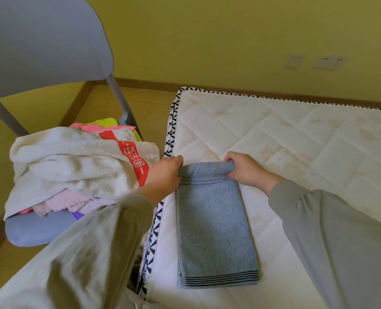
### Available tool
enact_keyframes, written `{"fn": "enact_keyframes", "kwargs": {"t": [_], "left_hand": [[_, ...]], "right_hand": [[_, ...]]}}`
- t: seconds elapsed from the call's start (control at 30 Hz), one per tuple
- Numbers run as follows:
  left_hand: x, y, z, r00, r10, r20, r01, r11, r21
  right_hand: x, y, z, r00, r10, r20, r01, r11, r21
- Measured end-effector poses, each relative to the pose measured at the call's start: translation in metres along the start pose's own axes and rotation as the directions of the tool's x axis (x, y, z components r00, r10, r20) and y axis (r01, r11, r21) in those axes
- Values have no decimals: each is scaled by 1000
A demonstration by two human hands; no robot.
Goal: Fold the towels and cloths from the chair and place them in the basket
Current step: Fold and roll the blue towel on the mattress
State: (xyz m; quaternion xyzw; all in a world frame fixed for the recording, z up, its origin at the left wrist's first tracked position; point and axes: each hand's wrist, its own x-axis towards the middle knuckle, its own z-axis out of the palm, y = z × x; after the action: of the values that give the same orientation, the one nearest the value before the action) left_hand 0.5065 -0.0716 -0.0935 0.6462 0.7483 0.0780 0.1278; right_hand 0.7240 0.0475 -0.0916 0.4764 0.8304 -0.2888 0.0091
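Yellow walls (229, 41) and a wooden skirting (140, 82) are framing the scene, and we are working on a bare quilted mattress (296, 141) rather than any worktop. At our left a grey chair (40, 41) is carrying the heap waiting to be folded. It is topped by a big cream towel (73, 166) banded in red, with pink, yellow and purple cloths (58, 204) poking out around it. No basket is showing in this view.

Lying on the mattress near its left edge, the blue-grey towel (214, 219) is running away from us as a long narrow strip, apparently folded lengthwise already, its striped hem nearest our body. We are judging it light, soft and floppy: terry with no stiffness, clinging a little to the quilting, nothing fragile. It is best taken at the two far corners, so the end travels level and the layers are not sliding apart.

That is where we are holding it. Our left hand (162, 175) is pinching the far left corner and our right hand (245, 170) the far right corner, each grip clamped on cloth, with the far edge curling up between them. Fingertips are mostly tucked under the roll, so we cannot tell how many layers each pinch is catching.
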Motion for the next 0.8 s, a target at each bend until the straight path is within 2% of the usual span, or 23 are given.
{"fn": "enact_keyframes", "kwargs": {"t": [0.13,0.3,0.43,0.5,0.6,0.73,0.8], "left_hand": [[-11,-2,6,968,221,-121,-201,966,160],[-26,-2,6,913,395,-102,-346,883,316],[-36,-3,7,838,543,-50,-463,756,462],[-40,-5,9,811,584,-21,-501,713,491],[-46,-4,14,827,562,23,-501,717,485],[-51,0,20,879,476,31,-443,790,423],[-53,0,23,881,472,-19,-431,820,376]], "right_hand": [[-17,-2,5,988,-122,-91,103,977,-188],[-35,6,18,926,-349,-141,245,843,-479],[-50,10,30,845,-500,-190,274,710,-649],[-54,11,34,791,-571,-221,293,669,-683],[-61,13,43,752,-605,-263,304,672,-675],[-68,25,65,803,-520,-291,278,759,-589],[-72,27,68,822,-479,-308,267,802,-535]]}}
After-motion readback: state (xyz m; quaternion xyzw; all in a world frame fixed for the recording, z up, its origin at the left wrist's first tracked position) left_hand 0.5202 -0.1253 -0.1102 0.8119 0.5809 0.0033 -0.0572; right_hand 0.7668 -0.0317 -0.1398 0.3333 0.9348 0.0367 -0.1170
